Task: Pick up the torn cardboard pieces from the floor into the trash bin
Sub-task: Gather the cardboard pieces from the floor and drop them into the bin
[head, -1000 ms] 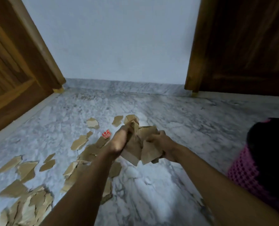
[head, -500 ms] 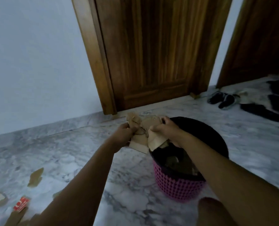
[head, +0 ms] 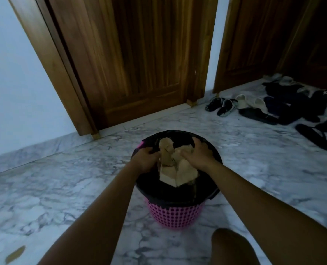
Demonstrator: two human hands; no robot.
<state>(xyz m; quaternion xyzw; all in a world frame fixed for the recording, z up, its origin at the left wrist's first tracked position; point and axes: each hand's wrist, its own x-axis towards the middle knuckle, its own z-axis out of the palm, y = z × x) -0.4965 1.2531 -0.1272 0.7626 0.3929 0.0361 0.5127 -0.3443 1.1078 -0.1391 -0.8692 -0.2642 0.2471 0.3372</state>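
Now both my hands, left hand (head: 146,159) and right hand (head: 198,154), grip a cardboard bundle (head: 175,167) over the bin (head: 175,215); one scrap (head: 15,254) remains at the floor's near-left edge.

Both arms outstretched, left hand (head: 146,159) and right hand (head: 199,154) clenched.

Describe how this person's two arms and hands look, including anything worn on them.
Both forearms are bare, with no sleeves, watch, bracelet or gloves in view. The left hand shows a small pale glint at one finger, possibly a ring, too blurred to confirm. The right hand shows nothing worn.
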